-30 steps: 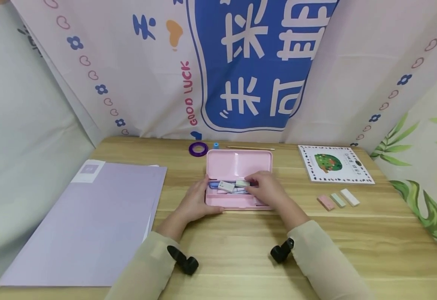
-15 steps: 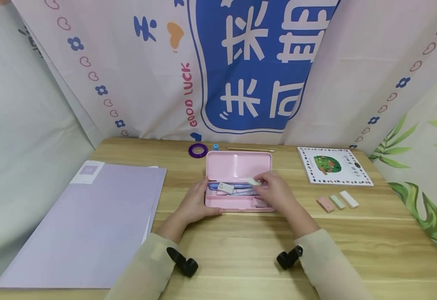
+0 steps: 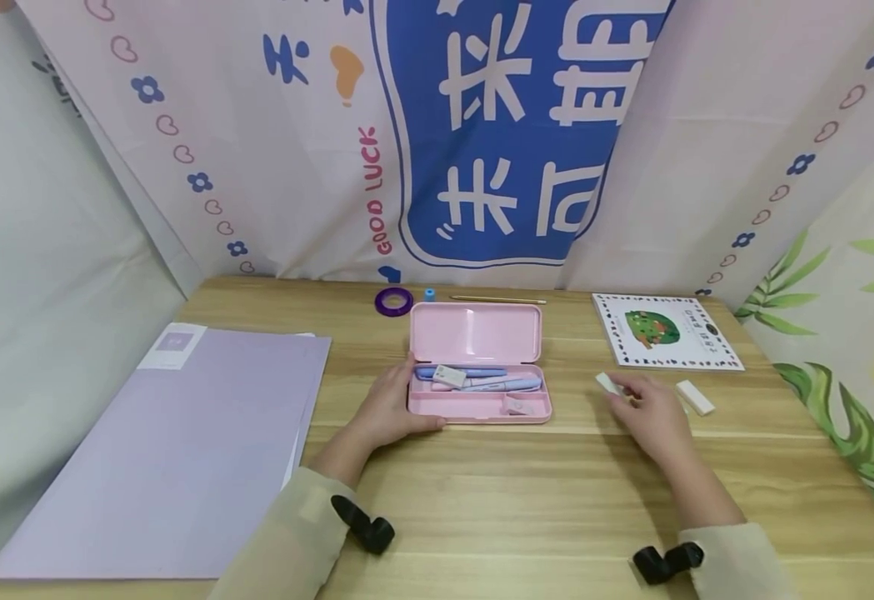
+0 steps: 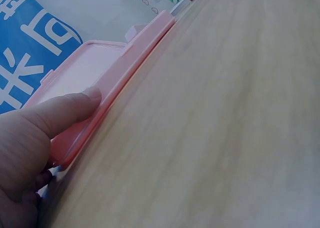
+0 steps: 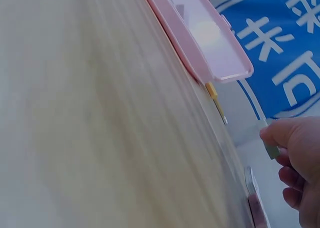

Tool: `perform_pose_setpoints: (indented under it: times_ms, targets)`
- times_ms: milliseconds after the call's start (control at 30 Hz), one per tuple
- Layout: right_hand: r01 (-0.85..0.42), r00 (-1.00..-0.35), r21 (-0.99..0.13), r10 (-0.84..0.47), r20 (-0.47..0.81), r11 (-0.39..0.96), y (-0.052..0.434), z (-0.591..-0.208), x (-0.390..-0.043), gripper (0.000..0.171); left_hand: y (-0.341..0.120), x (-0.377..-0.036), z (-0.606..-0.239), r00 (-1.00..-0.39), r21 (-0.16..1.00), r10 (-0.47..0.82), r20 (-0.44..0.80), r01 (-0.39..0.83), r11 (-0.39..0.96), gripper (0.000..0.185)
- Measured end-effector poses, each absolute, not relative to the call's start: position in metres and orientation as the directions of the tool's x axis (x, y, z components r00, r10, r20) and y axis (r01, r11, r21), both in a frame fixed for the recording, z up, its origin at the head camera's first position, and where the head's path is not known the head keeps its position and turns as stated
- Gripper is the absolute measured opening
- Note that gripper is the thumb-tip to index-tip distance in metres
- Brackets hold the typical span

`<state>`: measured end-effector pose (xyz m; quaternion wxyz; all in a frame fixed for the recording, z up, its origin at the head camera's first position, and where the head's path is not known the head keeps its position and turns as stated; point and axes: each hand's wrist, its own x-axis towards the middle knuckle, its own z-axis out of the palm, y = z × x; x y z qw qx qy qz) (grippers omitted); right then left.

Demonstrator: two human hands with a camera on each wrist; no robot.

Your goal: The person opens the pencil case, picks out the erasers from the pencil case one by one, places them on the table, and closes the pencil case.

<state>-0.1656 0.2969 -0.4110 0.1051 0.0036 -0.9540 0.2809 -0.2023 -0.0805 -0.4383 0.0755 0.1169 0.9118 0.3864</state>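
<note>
My left hand (image 3: 387, 404) grips the left end of an open pink pencil case (image 3: 429, 406), with the thumb (image 4: 75, 108) along its front wall. Inside the case lie blue and pale pens (image 3: 507, 385), with a whitish eraser (image 3: 449, 377) on top of them. A small pale piece (image 3: 517, 406) sits in its front compartment. To the right of the case, my right hand (image 3: 654, 415) pinches a pale green eraser (image 5: 271, 149) between thumb and fingers, above the table. That hand hides most of the erasers beneath it; a white eraser (image 3: 696, 397) shows just right of it.
A booklet with a green picture (image 3: 654, 329) lies at the back right. Behind the case are a purple tape ring (image 3: 394, 302), a small blue item (image 3: 429, 294) and a pencil (image 3: 498, 300). A large lilac folder (image 3: 174, 450) covers the table's left side.
My right hand has lifted the pale green eraser out of the pencil case and carried it right, over the loose erasers. The left hand has stayed on the case.
</note>
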Motion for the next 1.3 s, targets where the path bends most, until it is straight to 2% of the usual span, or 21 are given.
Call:
perform_pose_setpoints:
  times_ms: [133, 300, 500, 633, 800, 1033, 1300]
  targets:
    - [-0.036, -0.982, -0.513, 0.065, 0.179, 0.858, 0.312, -0.415, -0.157, 0.034, -0.080, -0.202, -0.438, -0.961, 0.721, 0.271, -0.050, 0.153, 0.676, 0.124]
    - [-0.060, -0.986, -0.468, 0.020, 0.165, 0.882, 0.322, -0.422, -0.154, 0.032, -0.080, -0.202, -0.437, -0.962, 0.718, 0.268, -0.055, 0.148, 0.680, 0.124]
    - [-0.055, -0.995, -0.441, -0.012, 0.100, 0.896, 0.321, -0.423, -0.153, 0.034, -0.081, -0.202, -0.437, -0.962, 0.721, 0.266, -0.058, 0.143, 0.678, 0.124]
    - [-0.045, -0.995, -0.448, 0.000, 0.101, 0.893, 0.317, -0.419, -0.151, 0.037, -0.080, -0.202, -0.437, -0.963, 0.720, 0.264, -0.057, 0.143, 0.679, 0.124]
    - [-0.108, -0.986, -0.495, -0.030, 0.163, 0.862, 0.297, -0.416, -0.156, 0.035, -0.080, -0.202, -0.438, -0.962, 0.719, 0.267, -0.053, 0.149, 0.679, 0.124]
    - [-0.236, -0.969, -0.564, -0.151, 0.194, 0.791, 0.249, -0.422, -0.166, 0.028, -0.081, -0.201, -0.437, -0.962, 0.721, 0.268, -0.056, 0.147, 0.677, 0.124]
    - [-0.314, -0.949, -0.534, -0.250, 0.190, 0.785, 0.217, -0.423, -0.176, 0.021, -0.081, -0.201, -0.437, -0.963, 0.724, 0.264, -0.051, 0.146, 0.674, 0.124]
